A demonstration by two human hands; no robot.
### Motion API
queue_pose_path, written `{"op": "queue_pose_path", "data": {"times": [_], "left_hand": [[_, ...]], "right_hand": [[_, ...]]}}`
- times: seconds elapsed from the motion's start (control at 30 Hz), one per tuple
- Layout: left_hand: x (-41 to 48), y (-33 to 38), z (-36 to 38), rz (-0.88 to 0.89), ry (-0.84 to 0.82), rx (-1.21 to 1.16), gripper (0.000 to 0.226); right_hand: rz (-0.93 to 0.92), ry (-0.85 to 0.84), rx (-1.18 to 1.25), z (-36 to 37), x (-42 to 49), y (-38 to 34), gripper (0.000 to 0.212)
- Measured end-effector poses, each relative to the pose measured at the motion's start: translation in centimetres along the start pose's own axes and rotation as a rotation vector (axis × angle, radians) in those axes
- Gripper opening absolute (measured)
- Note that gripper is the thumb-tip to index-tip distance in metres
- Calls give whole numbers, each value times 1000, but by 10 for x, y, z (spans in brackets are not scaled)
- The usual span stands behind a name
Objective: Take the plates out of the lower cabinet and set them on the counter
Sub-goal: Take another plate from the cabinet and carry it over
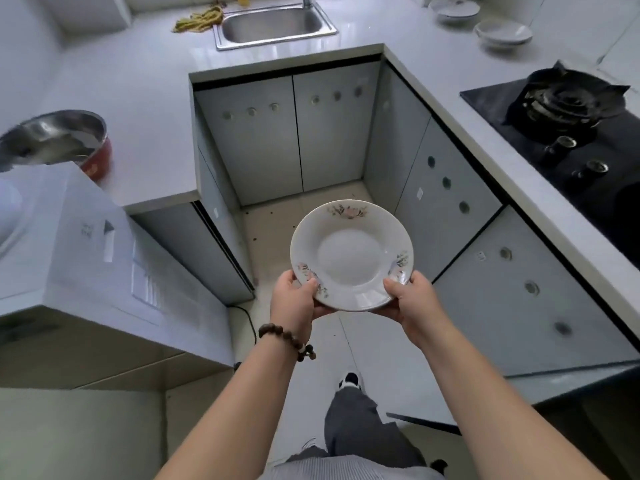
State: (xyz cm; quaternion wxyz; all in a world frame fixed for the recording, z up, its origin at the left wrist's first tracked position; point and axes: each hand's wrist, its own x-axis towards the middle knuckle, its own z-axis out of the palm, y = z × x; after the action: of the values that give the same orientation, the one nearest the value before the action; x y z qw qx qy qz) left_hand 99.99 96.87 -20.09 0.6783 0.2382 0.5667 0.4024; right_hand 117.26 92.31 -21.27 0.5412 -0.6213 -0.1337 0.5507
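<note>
My left hand [294, 299] and right hand [410, 299] each grip a near edge of the flowered plate [351, 254], thumbs over its rim. I hold it in the air above the floor, well short of the sink [273, 24]. Left of the sink, the grey counter [145, 109] carries a metal bowl [55, 140], cut off at the frame's edge. Below the sink, the cabinet doors [294, 133] are closed. Right of the sink sit stacked dishes [502, 34] and a black stove [568, 109], which is partly out of frame.
</note>
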Motion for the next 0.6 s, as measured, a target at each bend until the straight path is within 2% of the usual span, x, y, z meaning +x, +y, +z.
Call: {"op": "queue_pose_path", "data": {"times": [0.27,0.47,0.6], "left_hand": [[109,41,49,-24,-47,64,14],[196,99,116,-2,-69,122,11],[241,136,152,21,-103,142,19]], "right_hand": [[6,67,61,26,104,-42,22],[-1,110,72,46,196,-117,23],[-19,118,49,57,244,-161,22]]}}
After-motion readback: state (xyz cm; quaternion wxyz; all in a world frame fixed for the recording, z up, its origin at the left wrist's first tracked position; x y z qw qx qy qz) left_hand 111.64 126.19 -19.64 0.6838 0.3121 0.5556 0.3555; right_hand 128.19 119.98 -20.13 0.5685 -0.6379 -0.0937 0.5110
